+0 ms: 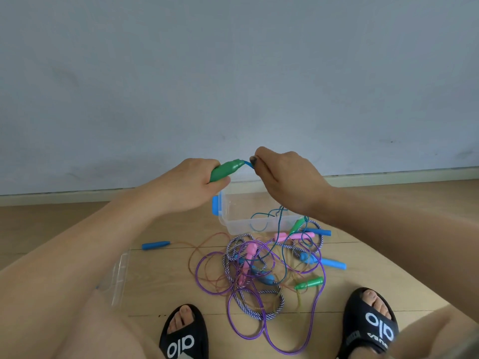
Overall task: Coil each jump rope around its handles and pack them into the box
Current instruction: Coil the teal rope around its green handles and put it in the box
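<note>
Right now the left hand [193, 183] is wrapped round a green handle [226, 170], raised in the middle of the frame, above the box, with its tapered end pointing to the right. The right hand [283, 177] meets it there, its fingers [253, 159] pinching the teal cord [247, 164] just where it leaves the handle. I take it the handle is held up like this so the cord hangs free of the pile and the first turn can be laid tight.

From under the right hand the teal cord drops to the clear box [233, 221], which sits open on the floor [375, 252] near the wall, below the hands; a loop of that cord lies against or inside it, I cannot tell which. No coiled rope shows in it, though the hands hide part.

In the lower centre sits the tangle of ropes [259, 270]: purple, striped, orange-tinted, with pink, blue and green handles mixed in. One blue handle [155, 245] lies apart at left, and the clear lid [119, 275] lies lower left. Two black slippers [185, 332] bracket the bottom edge.

Open floor lies left and right of the pile; the knot itself is the tight spot, and lifting the cord looks likely to drag neighbours along.
</note>
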Motion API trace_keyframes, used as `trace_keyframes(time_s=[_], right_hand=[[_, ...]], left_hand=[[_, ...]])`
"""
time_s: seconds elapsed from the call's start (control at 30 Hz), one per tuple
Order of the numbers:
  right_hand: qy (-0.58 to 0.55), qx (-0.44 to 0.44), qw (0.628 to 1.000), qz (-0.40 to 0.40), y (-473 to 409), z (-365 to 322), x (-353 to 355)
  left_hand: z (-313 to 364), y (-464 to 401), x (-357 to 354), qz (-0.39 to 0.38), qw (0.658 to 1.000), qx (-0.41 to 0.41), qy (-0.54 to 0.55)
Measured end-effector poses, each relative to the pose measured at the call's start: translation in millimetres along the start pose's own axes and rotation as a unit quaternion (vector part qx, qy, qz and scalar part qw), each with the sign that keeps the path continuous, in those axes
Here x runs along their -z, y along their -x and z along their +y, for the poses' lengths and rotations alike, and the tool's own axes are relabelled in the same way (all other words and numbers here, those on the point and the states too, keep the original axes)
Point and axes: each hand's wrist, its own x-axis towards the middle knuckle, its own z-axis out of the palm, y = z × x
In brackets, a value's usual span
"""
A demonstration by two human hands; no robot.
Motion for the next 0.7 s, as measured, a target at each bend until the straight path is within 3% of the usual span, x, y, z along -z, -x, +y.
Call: trace_keyframes(time_s=[0.13, 0.27, 0.37, 0.5, 0.7], right_hand=[[0.186, 0.039, 0.981, -0.044, 7, -10, -10], [0.259, 0.075, 0.956, -0.118, 15, -28, -14], [0.248, 0.108, 0.947, -0.172, 17, -39, -12], [0.258, 0.151, 0.939, -0.171, 10, -35, -1], [0.062, 0.106, 0.968, -0.22, 8, -23, 18]], left_hand=[[-1, -4, 1, 0.004, 0.997, 0.051, 0.061], [0, -6, -12, -0.044, 0.99, 0.099, 0.091], [3, -8, -32, -0.042, 0.995, 0.091, -0.008], [11, -1, -38, -0.008, 0.992, 0.066, -0.106], [27, 12, -37, 0.015, 0.966, -0.019, -0.257]])
